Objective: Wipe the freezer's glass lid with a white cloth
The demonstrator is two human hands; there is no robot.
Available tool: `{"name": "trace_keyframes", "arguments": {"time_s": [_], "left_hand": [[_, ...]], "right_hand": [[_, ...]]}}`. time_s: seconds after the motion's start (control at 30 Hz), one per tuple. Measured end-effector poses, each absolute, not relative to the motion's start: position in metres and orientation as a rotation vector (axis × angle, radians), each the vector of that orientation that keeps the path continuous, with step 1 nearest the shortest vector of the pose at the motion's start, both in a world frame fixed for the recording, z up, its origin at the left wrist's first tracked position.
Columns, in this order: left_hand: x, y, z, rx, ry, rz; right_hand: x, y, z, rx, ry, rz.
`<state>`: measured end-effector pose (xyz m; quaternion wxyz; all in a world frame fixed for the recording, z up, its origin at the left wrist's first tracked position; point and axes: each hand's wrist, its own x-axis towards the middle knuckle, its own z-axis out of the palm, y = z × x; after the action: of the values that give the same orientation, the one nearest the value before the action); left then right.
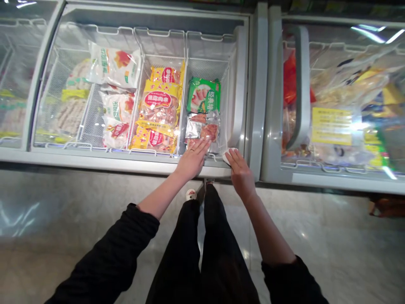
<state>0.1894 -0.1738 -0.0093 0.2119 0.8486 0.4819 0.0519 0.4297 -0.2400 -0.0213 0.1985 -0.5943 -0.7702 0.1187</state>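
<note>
My left hand (192,161) lies with its fingers stretched out over the front rim of the chest freezer (104,159). Its fingertips are nearest the clear packs of reddish meat (207,128); whether they touch glass or a pack, I cannot tell. To the right, my right hand (242,171) presses a white cloth or wipe (227,156) against the rim by the lid's corner. Only part of the wipe shows beyond the fingers. A green packet (204,95) sits just behind the meat packs in the same wire compartment.
Yellow bags (158,101) and white bags (115,67) fill neighbouring wire baskets. A grey lid handle (238,88) runs along the right side. Another freezer section with a curved handle (300,88) and a yellow label (331,126) adjoins it. Tiled floor (79,211) lies below.
</note>
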Motion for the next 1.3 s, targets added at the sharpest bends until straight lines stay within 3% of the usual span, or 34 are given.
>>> {"name": "trace_keyframes", "arguments": {"time_s": [0.17,0.37,0.57,0.7,0.93,1.1,1.3], "left_hand": [[0.156,-0.180,-0.005,2.450,1.373,0.172],[0.147,-0.162,0.000,2.583,1.041,0.085],[0.145,-0.164,-0.005,2.470,1.372,0.234],[0.144,-0.164,-0.007,2.460,1.364,0.234],[0.145,-0.164,-0.012,2.427,1.386,0.296],[0.144,-0.163,-0.010,2.431,1.369,0.286],[0.143,-0.162,-0.009,2.419,1.326,0.262]], "right_hand": [[0.413,-0.259,-0.010,-1.709,-2.235,0.352],[0.431,-0.250,-0.001,-1.663,-2.355,0.438],[0.383,-0.244,-0.008,-1.661,-2.305,0.421],[0.376,-0.245,-0.006,-1.570,-2.362,0.475],[0.372,-0.214,-0.014,-1.842,-2.256,0.547],[0.359,-0.219,-0.006,-1.632,-2.430,0.672],[0.385,-0.234,-0.005,-1.721,-2.321,0.499]]}}
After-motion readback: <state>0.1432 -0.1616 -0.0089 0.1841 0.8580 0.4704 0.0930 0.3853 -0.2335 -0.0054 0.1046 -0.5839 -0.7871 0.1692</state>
